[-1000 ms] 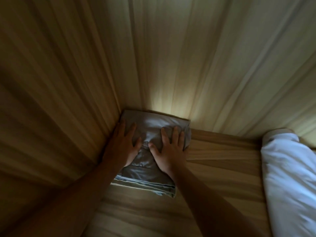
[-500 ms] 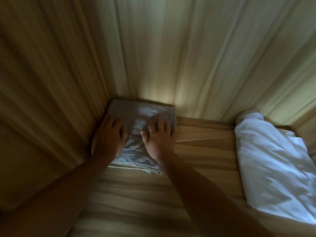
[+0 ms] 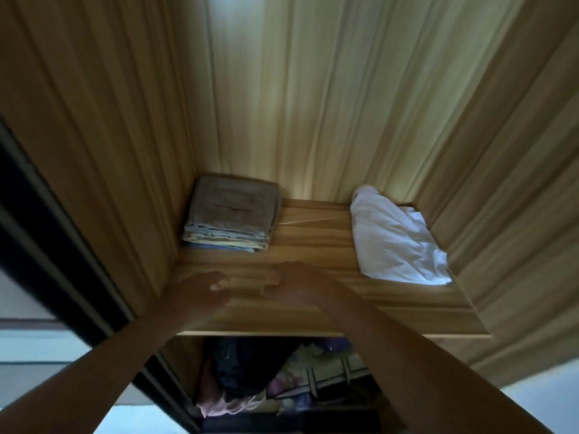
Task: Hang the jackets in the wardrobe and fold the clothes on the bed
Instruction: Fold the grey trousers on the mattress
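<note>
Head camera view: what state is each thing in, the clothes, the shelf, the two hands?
Folded stack: neatly folded, lying flat in the shelf's back left corner, untouched.
White cloth: loosely bunched, lying at the shelf's right side.
Shelf: level, carrying both.
Left hand: over the shelf's front, fingers loosely curled, holding nothing.
Right hand: beside it, likewise empty.
Clothes below the shelf: crowded together; too dim to tell more.

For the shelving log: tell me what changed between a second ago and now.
The left hand and the right hand lifted off the folded stack and drew back toward the front edge of the shelf, holding nothing. The stack stayed in the back left corner, the white cloth at the right.
</note>
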Demonstrator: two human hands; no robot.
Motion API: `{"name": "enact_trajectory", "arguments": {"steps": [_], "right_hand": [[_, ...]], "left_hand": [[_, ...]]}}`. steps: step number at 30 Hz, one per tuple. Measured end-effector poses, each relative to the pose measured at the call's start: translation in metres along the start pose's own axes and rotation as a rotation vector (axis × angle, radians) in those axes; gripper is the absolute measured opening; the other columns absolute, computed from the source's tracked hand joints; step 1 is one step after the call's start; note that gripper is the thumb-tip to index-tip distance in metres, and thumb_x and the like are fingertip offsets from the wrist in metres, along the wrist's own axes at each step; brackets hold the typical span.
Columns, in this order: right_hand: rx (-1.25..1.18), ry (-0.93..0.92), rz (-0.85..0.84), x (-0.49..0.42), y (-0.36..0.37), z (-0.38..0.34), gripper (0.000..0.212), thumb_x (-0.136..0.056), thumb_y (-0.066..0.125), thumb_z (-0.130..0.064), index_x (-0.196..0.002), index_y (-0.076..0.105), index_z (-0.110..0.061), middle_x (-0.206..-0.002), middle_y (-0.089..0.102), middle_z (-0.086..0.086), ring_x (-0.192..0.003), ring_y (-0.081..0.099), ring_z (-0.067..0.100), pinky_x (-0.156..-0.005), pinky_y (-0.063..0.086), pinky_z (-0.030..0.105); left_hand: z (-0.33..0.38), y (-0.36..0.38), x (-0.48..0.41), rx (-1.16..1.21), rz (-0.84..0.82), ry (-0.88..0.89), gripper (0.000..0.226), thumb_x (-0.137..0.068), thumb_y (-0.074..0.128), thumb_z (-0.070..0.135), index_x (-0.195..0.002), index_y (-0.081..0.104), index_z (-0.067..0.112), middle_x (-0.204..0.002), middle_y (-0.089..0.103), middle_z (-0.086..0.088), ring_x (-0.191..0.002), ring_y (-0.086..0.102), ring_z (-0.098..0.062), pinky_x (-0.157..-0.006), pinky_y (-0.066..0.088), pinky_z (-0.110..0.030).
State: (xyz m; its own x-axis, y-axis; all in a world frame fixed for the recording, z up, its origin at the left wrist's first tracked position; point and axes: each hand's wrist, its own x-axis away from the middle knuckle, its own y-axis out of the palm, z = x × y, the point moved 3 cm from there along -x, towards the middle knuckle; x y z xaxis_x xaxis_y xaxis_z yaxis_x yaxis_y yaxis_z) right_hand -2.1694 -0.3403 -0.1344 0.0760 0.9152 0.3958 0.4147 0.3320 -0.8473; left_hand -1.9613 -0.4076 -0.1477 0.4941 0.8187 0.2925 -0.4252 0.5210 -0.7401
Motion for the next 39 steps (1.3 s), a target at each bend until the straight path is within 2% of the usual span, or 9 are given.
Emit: {"name": "enact_trajectory", "arguments": {"steps": [6,9,14,19,22,26,29,33,39], "right_hand": [[0.181,-0.118,-0.207,0.123,0.034,-0.086,0.05,-0.104,0.05,-0.046,-0.134,0.061,-0.007,-0.136,0.058,0.012,-0.118,0.057,0.028,-0.09,0.045,0.033],[0.228,-0.207,-0.25,0.16,0.053,-0.14,0.047,-0.105,0.05,-0.04,-0.126,0.065,-0.002,-0.123,0.063,0.011,-0.105,0.057,0.025,-0.071,0.043,0.028],[0.372,-0.402,-0.302,0.189,0.099,-0.242,0.046,-0.104,0.051,-0.041,-0.131,0.062,-0.004,-0.135,0.061,0.014,-0.092,0.048,0.016,-0.039,0.035,0.01],[0.481,-0.588,-0.361,0.189,0.161,-0.367,0.043,-0.103,0.05,-0.047,-0.126,0.064,-0.013,-0.128,0.06,0.001,-0.099,0.059,0.019,-0.079,0.047,0.03],[0.516,-0.716,-0.404,0.194,0.201,-0.443,0.038,-0.1,0.053,-0.049,-0.125,0.062,-0.021,-0.12,0.058,-0.004,-0.08,0.053,0.01,-0.066,0.04,0.028],[0.599,-0.94,-0.483,0.205,0.263,-0.539,0.041,-0.099,0.057,-0.049,-0.126,0.064,-0.02,-0.128,0.062,0.0,-0.11,0.06,0.021,-0.088,0.05,0.036],[0.711,-1.108,-0.54,0.216,0.312,-0.607,0.04,-0.098,0.057,-0.05,-0.122,0.068,-0.02,-0.123,0.067,0.001,-0.107,0.063,0.022,-0.095,0.053,0.04],[0.841,-1.31,-0.626,0.239,0.375,-0.685,0.037,-0.096,0.06,-0.05,-0.119,0.069,-0.023,-0.121,0.069,0.001,-0.102,0.063,0.021,-0.083,0.048,0.03],[1.008,-1.591,-0.767,0.294,0.467,-0.756,0.035,-0.093,0.063,-0.048,-0.116,0.07,-0.022,-0.111,0.071,0.0,-0.104,0.065,0.02,-0.089,0.05,0.03]], "left_hand": [[-0.036,-0.001,0.157,-0.093,-0.098,0.028,0.004,-0.095,0.064,0.029,-0.092,0.067,0.03,-0.092,0.066,0.017,-0.09,0.063,-0.001,-0.077,0.045,-0.015],[-0.073,-0.015,0.224,-0.174,-0.121,-0.076,0.013,-0.097,0.061,0.034,-0.101,0.072,0.03,-0.099,0.07,0.015,-0.091,0.064,0.002,-0.083,0.051,-0.019],[-0.146,-0.048,0.332,-0.164,0.004,-0.279,0.018,-0.093,0.06,0.038,-0.105,0.07,0.028,-0.102,0.065,0.009,-0.087,0.063,-0.005,-0.073,0.048,-0.018],[-0.222,-0.077,0.45,-0.029,0.162,-0.492,0.02,-0.096,0.056,0.028,-0.108,0.071,0.023,-0.106,0.069,0.005,-0.086,0.061,-0.008,-0.074,0.046,-0.024],[-0.27,-0.082,0.518,0.046,0.243,-0.658,0.024,-0.097,0.056,0.03,-0.112,0.072,0.02,-0.112,0.069,0.003,-0.098,0.063,-0.013,-0.083,0.047,-0.027],[-0.324,-0.077,0.609,0.159,0.366,-0.902,0.029,-0.098,0.057,0.035,-0.12,0.07,0.021,-0.119,0.069,0.002,-0.108,0.064,-0.017,-0.097,0.049,-0.03],[-0.351,-0.064,0.673,0.22,0.496,-1.089,0.027,-0.098,0.057,0.034,-0.119,0.07,0.022,-0.118,0.07,0.001,-0.106,0.065,-0.018,-0.091,0.049,-0.028],[-0.37,-0.037,0.743,0.312,0.643,-1.292,0.013,-0.093,0.06,0.027,-0.09,0.071,0.021,-0.101,0.073,-0.005,-0.099,0.067,-0.024,-0.077,0.043,-0.025],[-0.361,0.025,0.805,0.517,0.838,-1.649,0.035,-0.091,0.054,0.044,-0.113,0.07,0.023,-0.109,0.071,-0.004,-0.107,0.066,-0.026,-0.086,0.046,-0.029]]}}
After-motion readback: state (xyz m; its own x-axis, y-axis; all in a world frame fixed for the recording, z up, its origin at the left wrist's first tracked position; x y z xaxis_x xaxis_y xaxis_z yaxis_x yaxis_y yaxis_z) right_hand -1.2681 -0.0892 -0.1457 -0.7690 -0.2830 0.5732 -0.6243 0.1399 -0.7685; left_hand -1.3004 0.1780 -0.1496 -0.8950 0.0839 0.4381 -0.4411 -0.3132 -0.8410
